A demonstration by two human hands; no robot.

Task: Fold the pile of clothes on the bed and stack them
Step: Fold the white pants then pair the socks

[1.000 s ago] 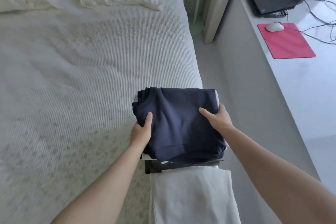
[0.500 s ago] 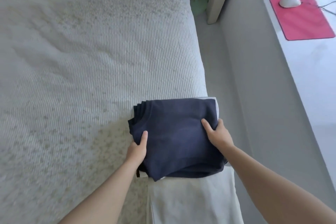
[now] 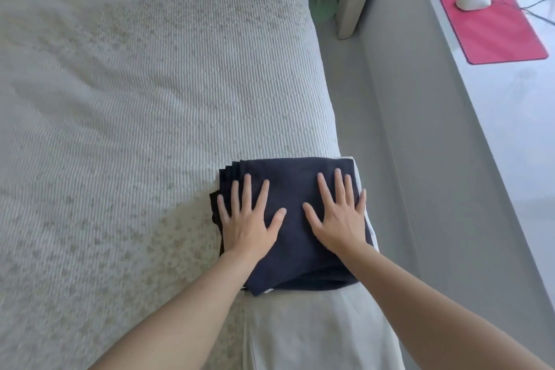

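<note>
Folded navy-blue knit garment (image 3: 295,219) lies flat on top of a stack at the right edge of the white ribbed bedspread (image 3: 135,129), near the bed's foot; pale layers (image 3: 365,213) peek out under its right side; a cream folded cloth (image 3: 315,330) sits just nearer the person, touching the stack. Left hand (image 3: 247,225) and right hand (image 3: 342,222) both rest palm-down on the garment, fingers straight and spread wide, holding nothing; 2 hands side by side, equally near. Garment directly under the fingers, long axis roughly left-right; stepped fold edges show at its far-left corner. Likely step: pressing flat. Fabric looks soft, matte, compressible; bedspread corded, speckled. Beside the bed: red mouse pad (image 3: 495,30), white mouse (image 3: 473,0).
</note>
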